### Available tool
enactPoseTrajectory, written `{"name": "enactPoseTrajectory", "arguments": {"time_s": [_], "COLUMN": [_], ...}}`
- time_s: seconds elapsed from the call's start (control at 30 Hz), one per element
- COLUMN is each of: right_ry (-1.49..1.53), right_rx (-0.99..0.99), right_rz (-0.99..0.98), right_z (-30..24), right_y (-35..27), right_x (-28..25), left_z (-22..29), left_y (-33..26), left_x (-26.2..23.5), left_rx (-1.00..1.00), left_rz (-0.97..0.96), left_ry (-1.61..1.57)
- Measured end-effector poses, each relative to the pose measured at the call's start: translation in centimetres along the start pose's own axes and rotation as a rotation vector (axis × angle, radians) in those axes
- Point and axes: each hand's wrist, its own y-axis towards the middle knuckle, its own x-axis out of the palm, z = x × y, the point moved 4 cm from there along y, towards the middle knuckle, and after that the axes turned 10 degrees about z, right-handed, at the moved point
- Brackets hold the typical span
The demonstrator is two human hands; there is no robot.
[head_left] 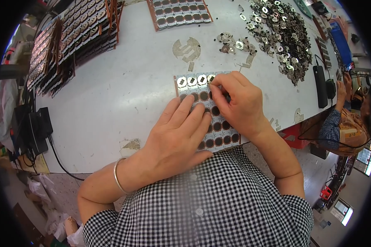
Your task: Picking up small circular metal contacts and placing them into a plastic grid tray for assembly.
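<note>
Circuit-board panel: flat, rectangular, orange-brown edging, rows of round dark spots with copper-coloured rims. Top row has shiny silver metal discs with dark centres; four show at least partly, the rest of that row is covered by the hand.

Left hand: palm down, fingers extended and slightly parted, laid over the panel's left and lower-left part, nothing gripped. Right hand: fingers curled, thumb close to index finger, tips at the top row beside the fourth disc; can't tell if they pinch anything. Hands apart, panel showing between them.

Panel lies on the white table near its front edge, under both hands.
</note>
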Motion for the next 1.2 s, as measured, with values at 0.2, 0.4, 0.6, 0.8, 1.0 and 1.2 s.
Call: {"name": "enactPoseTrajectory", "arguments": {"time_s": [0.2,0.4,0.6,0.8,1.0,1.2], "right_ry": [0.128,0.044,0.043,0.058,-0.018,0.018], "right_rx": [0.108,0.053,0.075,0.083,0.094,0.173], "right_rz": [-0.044,-0.051,-0.061,-0.091,0.003,-0.046], "right_z": [0.4,0.9,0.7,0.8,2.4,2.9], "right_y": [1.1,1.5,1.1,1.1,0.7,0.5], "right_x": [-2.3,-1.8,-0.5,-0.4,-2.6,-2.3], "left_z": [0.1,0.1,0.1,0.1,0.0,-0.2], "left_y": [-0.3,-0.2,-0.1,-0.1,-0.3,-0.4], "left_x": [0.1,0.3,0.3,0.3,0.4,0.6], "left_rx": [-0.005,-0.001,0.003,0.016,0.002,0.01], "left_rz": [-0.025,-0.016,0.006,-0.002,-0.004,-0.016], "left_ry": [-0.01,0.002,-0.002,0.005,0.013,0.008]}}
